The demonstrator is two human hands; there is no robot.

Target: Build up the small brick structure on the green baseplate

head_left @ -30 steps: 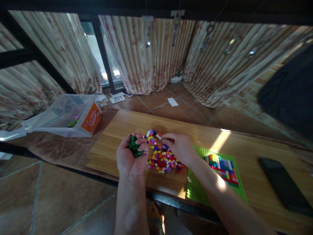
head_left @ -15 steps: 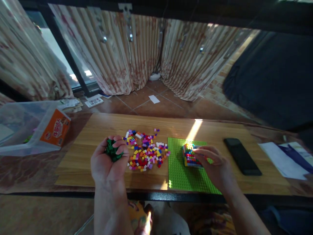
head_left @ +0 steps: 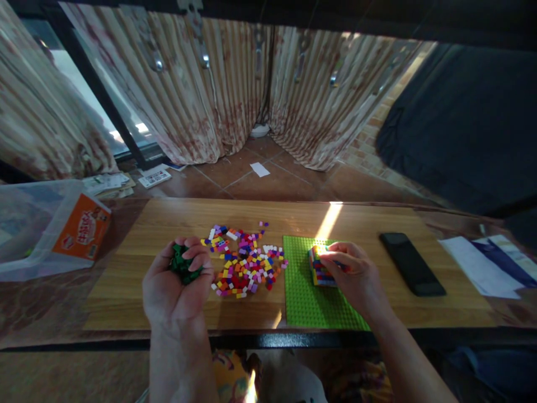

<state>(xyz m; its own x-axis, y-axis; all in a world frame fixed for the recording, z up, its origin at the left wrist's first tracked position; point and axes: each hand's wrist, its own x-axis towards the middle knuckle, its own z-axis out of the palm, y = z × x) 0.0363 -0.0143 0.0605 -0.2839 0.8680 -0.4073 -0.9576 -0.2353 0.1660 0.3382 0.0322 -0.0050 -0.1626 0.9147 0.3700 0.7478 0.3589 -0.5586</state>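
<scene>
Palm up, my left hand [head_left: 178, 285] cups a heap of dark green toy bricks [head_left: 183, 264], its fingers curled over them. My right hand [head_left: 356, 274] reaches over a small block-shaped build of multicoloured bricks [head_left: 322, 272]. Its fingertips are pinched together at the top of the build, and whatever lies between them is hidden. The build stands on a bright green studded baseplate [head_left: 302, 302]. Between my hands, a loose spread of small coloured bricks [head_left: 251, 268] lies on the wooden board [head_left: 138, 291].
A black phone [head_left: 412, 264] rests right of the baseplate, with papers [head_left: 478, 266] beyond it. At far left stands a clear plastic bin [head_left: 37, 224] with an orange label [head_left: 84, 228]. Curtains [head_left: 235, 101] hang behind the table.
The whole view has shifted slightly, so things sit a little further left. My right fingers have moved to the top of the brick build; my left hand still cups the green bricks.
</scene>
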